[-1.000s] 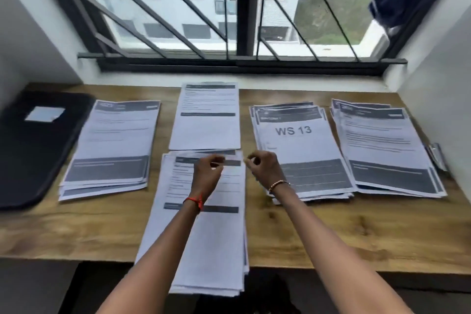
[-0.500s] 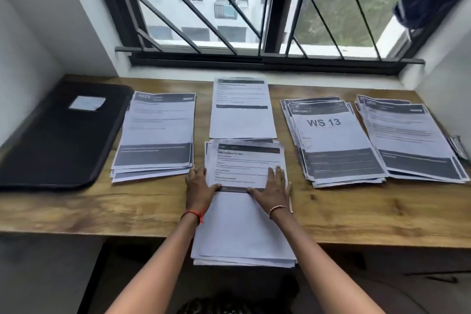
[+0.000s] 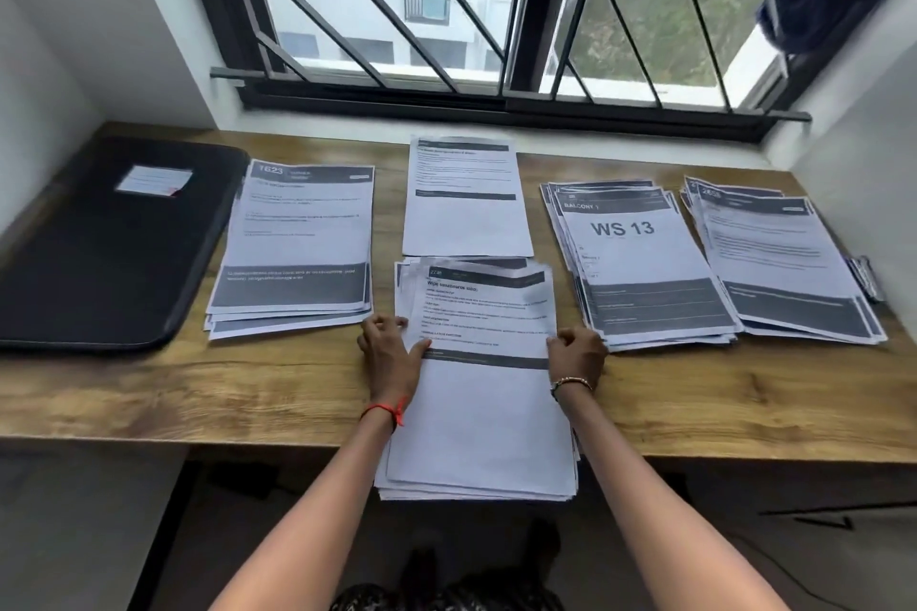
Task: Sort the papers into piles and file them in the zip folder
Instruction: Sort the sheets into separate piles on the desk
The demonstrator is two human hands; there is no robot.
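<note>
In the middle of the picture, the left hand (image 3: 392,352) and the right hand (image 3: 578,355) hold the two sides of the big paper pile (image 3: 481,417) on the wooden table (image 3: 198,387), and the black zip folder (image 3: 109,243) lies far left.

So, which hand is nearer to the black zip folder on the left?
Left. The left hand grips the left edge of the middle stack, the side toward the zip folder; the right hand grips its right edge, farther away.
</note>
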